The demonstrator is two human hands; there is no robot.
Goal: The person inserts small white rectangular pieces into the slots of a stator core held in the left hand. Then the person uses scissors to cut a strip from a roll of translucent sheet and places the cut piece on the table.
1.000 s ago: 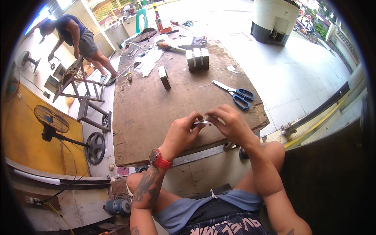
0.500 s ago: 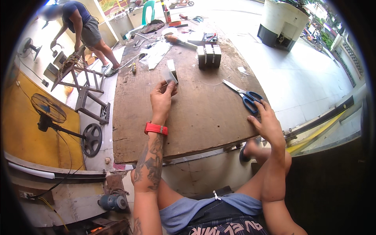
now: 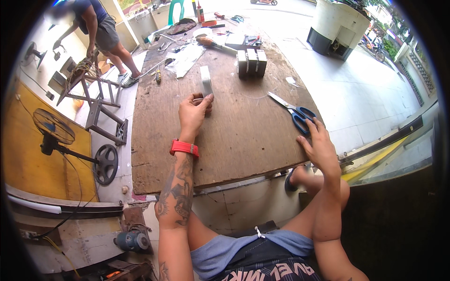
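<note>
My left hand [image 3: 194, 112], with a red watch band at the wrist, pinches a thin translucent whitish strip [image 3: 206, 88] between thumb and fingers. The strip lies against a small white-topped block [image 3: 204, 71] standing on the wooden table; the fingers partly hide where they meet. To the right, my right hand [image 3: 320, 144] rests at the table's edge, fingers spread and holding nothing. Its fingertips are at the handles of the blue-handled scissors [image 3: 300, 120], whose parted blades point up and left. Beyond the scissors stands a group of dark-sided blocks with white tops [image 3: 251, 64].
Farther along the wooden table [image 3: 234, 145] lie a brush [image 3: 213, 43], white sheets [image 3: 186, 61], a yellow-and-black screwdriver [image 3: 158, 76] and a red bottle [image 3: 200, 14]. A standing fan [image 3: 54, 131] is on the left. Another person [image 3: 105, 40] bends over a wooden frame [image 3: 98, 103].
My left hand has brought the translucent strip from a tilt up against the small block. The right hand stays by the scissors. The view has shifted slightly.
</note>
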